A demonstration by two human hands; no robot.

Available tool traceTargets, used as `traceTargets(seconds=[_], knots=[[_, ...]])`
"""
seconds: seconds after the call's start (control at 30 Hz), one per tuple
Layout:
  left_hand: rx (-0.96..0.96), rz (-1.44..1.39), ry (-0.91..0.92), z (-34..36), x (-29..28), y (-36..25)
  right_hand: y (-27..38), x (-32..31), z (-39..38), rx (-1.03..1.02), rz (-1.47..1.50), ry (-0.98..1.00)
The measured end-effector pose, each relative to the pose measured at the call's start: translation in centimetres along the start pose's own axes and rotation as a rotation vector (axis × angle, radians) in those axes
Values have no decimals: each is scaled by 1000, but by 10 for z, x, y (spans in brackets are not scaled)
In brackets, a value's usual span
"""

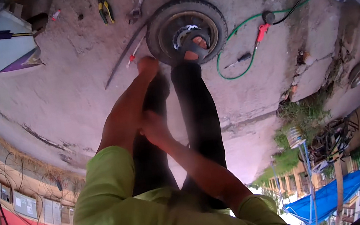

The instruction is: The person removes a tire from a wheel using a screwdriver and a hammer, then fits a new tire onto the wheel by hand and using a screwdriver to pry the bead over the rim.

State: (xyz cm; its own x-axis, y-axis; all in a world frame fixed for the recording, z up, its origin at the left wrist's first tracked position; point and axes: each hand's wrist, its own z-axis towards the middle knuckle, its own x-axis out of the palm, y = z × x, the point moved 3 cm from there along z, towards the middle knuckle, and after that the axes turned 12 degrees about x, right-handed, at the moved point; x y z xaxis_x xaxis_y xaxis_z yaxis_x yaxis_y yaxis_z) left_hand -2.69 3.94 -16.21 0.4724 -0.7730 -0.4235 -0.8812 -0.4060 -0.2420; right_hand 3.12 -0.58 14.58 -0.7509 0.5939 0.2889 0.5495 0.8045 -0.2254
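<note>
A black tyre on a wheel (155, 33) lies on the concrete, with my sandalled right foot (198, 43) resting on it. My left hand (148, 64) is low beside the tyre's left edge; its fingers are unclear. A red-handled tool (131, 60) and a long, thin dark bar (113, 69) lie just left of that hand. My right hand (149, 126) is blurred at my left forearm, over my dark trouser leg, and I cannot make out what it touches.
Pliers (104, 8) and spanners (138, 5) lie above. A white panel (3, 50) is upper left. At right are a red air gun (262, 32) with green hose, a screwdriver (243, 57), broken ground and plants (295, 114). Cables (9, 173) hang at lower left.
</note>
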Motion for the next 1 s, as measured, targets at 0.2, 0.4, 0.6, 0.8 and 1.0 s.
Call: traceTargets(seconds=[0.2, 0.4, 0.6, 0.8, 1.0], knots=[[-94, -386, 150, -29, -35, -6, -17, 7, 3, -35, -164, -68], [116, -453, -158, -67, -80, -82, -18, 0, 15, -44, -114, -84], [188, -220, -203, -1, -64, -62, -8, 9, 8, 16, -19, -37], [100, 41, -203, 31, -64, -89, 14, 8, -11, 35, 24, -11], [-79, 202, -14, 57, -68, -128, 42, -2, -13, -36, 17, 22]])
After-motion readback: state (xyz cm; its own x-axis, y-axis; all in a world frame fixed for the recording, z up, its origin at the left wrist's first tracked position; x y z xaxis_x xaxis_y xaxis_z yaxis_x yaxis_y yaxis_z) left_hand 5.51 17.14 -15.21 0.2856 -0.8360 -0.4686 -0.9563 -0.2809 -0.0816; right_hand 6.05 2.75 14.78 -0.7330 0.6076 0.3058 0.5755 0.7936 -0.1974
